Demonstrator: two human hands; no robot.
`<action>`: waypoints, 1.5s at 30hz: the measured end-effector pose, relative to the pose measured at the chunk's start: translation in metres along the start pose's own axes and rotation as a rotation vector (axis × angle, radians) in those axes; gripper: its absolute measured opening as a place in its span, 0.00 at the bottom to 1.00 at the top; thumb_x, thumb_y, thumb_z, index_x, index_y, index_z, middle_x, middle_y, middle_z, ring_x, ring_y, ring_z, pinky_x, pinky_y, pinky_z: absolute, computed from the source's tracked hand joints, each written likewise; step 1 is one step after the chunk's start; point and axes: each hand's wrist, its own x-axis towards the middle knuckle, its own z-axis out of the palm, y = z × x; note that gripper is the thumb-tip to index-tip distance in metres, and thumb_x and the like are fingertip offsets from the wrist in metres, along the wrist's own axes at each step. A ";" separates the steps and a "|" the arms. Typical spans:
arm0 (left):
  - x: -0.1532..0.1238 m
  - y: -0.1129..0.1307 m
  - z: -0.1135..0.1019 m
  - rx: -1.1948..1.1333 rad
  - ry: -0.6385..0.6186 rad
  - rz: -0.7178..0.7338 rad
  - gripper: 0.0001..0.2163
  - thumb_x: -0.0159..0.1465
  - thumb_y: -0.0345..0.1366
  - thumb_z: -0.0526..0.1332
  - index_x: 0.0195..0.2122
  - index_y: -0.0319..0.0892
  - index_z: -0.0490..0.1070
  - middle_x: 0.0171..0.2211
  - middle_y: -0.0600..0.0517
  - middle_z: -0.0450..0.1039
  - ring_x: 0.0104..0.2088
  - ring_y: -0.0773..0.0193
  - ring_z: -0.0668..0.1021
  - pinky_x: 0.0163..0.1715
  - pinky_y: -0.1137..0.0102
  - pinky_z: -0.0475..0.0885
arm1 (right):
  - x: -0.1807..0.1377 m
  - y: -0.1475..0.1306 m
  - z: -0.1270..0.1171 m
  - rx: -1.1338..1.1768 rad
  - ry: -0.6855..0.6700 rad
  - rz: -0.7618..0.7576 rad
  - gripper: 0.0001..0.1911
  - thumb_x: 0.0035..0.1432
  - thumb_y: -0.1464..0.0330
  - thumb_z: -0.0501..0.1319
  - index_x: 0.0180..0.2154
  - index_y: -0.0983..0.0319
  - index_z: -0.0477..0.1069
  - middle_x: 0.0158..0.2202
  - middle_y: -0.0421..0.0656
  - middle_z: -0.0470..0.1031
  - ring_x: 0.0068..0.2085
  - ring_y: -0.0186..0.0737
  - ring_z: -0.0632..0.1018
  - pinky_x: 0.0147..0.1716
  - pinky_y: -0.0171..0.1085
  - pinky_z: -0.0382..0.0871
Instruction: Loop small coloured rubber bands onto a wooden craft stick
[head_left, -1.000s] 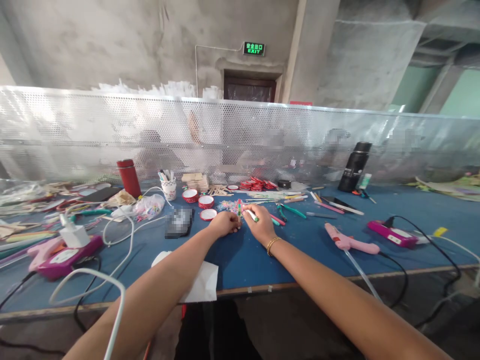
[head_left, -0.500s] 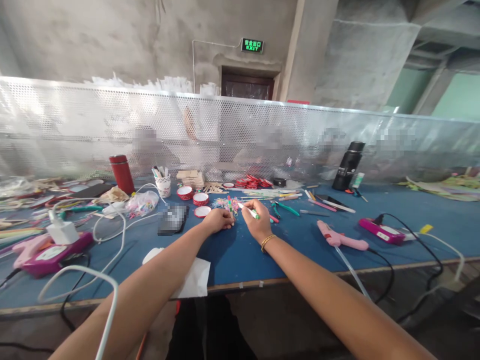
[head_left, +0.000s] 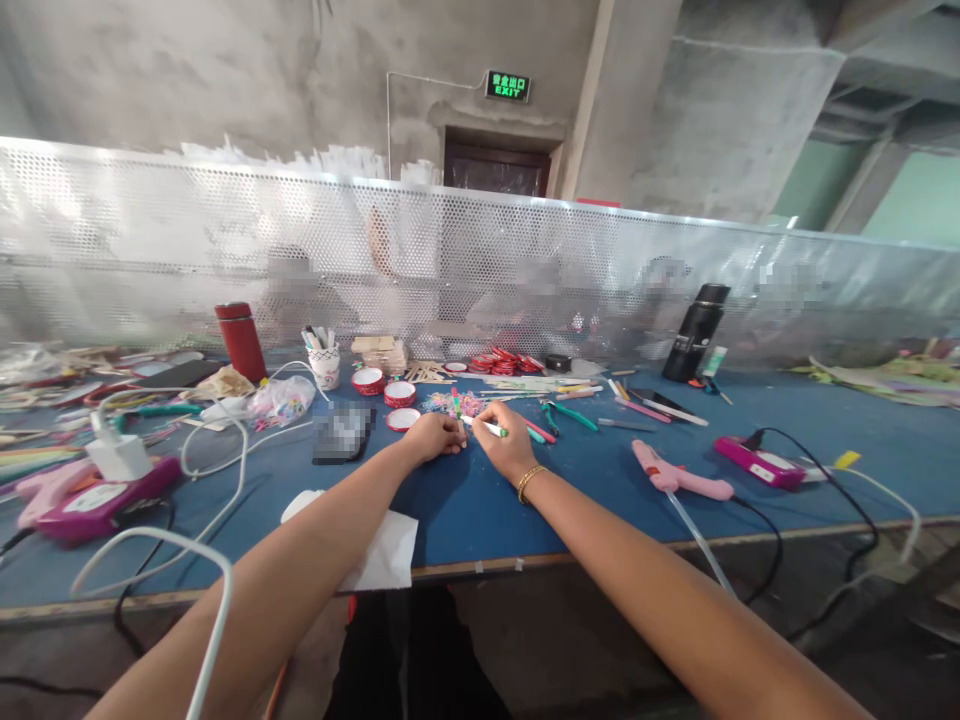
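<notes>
My left hand [head_left: 437, 437] is closed on a small wooden craft stick [head_left: 456, 402], whose far end is coloured red and green. Its near end is bare wood. Between the fingers of my right hand [head_left: 504, 440] is a white marker pen [head_left: 489, 427] with a green end. The marker's tip meets the stick beside my left fingertips; whether it touches I cannot tell. Just beyond both hands lies a heap of thin multicoloured pieces [head_left: 474, 402]. A round red-rimmed dish [head_left: 403, 420] sits left of the stick.
Green-handled pliers [head_left: 574, 415] and several pens lie to the right. A pink glue gun [head_left: 679, 480] rests near the front edge, its cord trailing. Farther left are a paper cup [head_left: 324, 368] of pens, a red flask [head_left: 241, 342] and white cables [head_left: 244, 465]. A black bottle [head_left: 696, 335] stands back right.
My right hand has shifted slightly left, bringing the marker's tip across to the stick, and the marker lies flatter. My left hand keeps its hold. The whole view has moved slightly.
</notes>
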 end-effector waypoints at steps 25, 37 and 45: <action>0.008 -0.009 -0.001 -0.028 0.009 0.003 0.09 0.50 0.35 0.70 0.21 0.37 0.72 0.20 0.54 0.73 0.21 0.72 0.73 0.23 0.77 0.68 | 0.001 0.001 -0.001 -0.043 0.022 0.019 0.07 0.54 0.68 0.56 0.24 0.58 0.63 0.25 0.39 0.70 0.30 0.39 0.71 0.34 0.36 0.65; 0.008 -0.009 -0.002 0.011 0.015 0.003 0.09 0.49 0.37 0.70 0.22 0.37 0.73 0.19 0.54 0.72 0.21 0.72 0.73 0.23 0.77 0.68 | 0.001 0.001 0.000 0.016 0.024 -0.007 0.06 0.53 0.69 0.56 0.24 0.58 0.64 0.25 0.39 0.69 0.30 0.38 0.70 0.34 0.36 0.64; 0.009 -0.009 -0.001 -0.001 0.023 -0.002 0.10 0.49 0.38 0.71 0.22 0.37 0.73 0.19 0.53 0.72 0.21 0.72 0.73 0.23 0.77 0.68 | 0.001 0.003 0.001 0.010 0.012 -0.005 0.06 0.53 0.69 0.56 0.24 0.58 0.63 0.25 0.38 0.69 0.30 0.38 0.70 0.34 0.36 0.63</action>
